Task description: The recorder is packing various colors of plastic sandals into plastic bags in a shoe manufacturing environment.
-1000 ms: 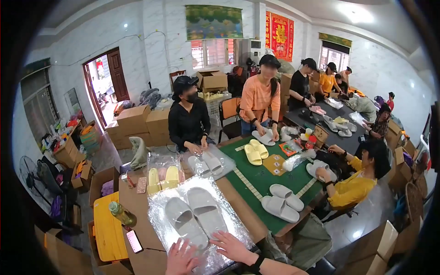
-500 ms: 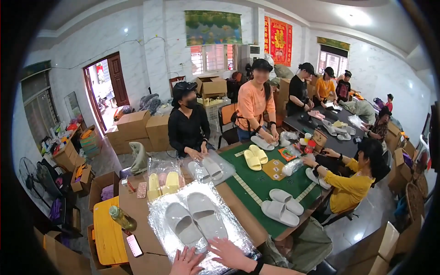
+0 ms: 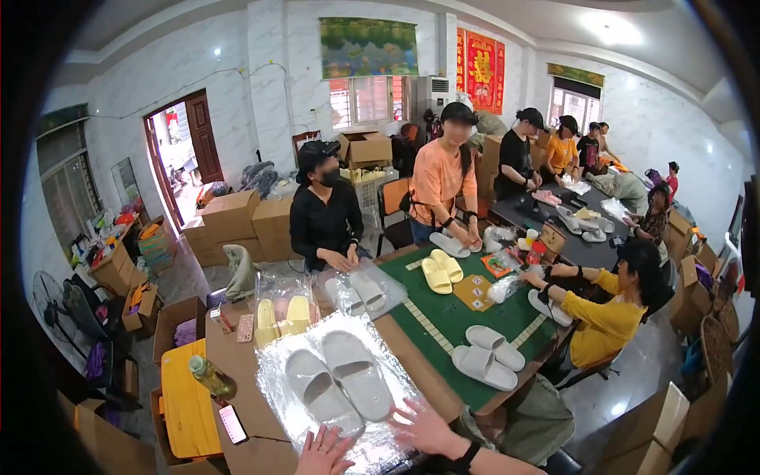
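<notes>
Both hands were apart from each other in the head view, with the fingers spread and nothing gripped between them. Left hand point(image 3: 323, 453) was held palm down at the near edge of a shiny silver sheet point(image 3: 277, 405), just below the heel of one slipper. Right hand point(image 3: 423, 427), with a black band point(image 3: 467, 454) on its wrist, was spread over the near right part of the same sheet, close to the heel of the other slipper. Whether the palms pressed on the sheet, I could not tell. A pair of grey slippers point(image 3: 358, 378) lay side by side upon this sheet, under clear plastic, with toes pointing away from the hands. To the left, on the brown table point(image 3: 261, 457), were a phone point(image 3: 233, 424) with lit screen and a green bottle point(image 3: 210, 375). Beyond the sheet lay yellow slippers point(image 3: 298, 314) in a clear bag. On the green tabletop point(image 3: 416, 348), at right, rested another grey pair point(image 3: 484, 369). A co-worker in black point(image 3: 326, 212) had hands near bagged grey slippers point(image 3: 367, 290).
</notes>
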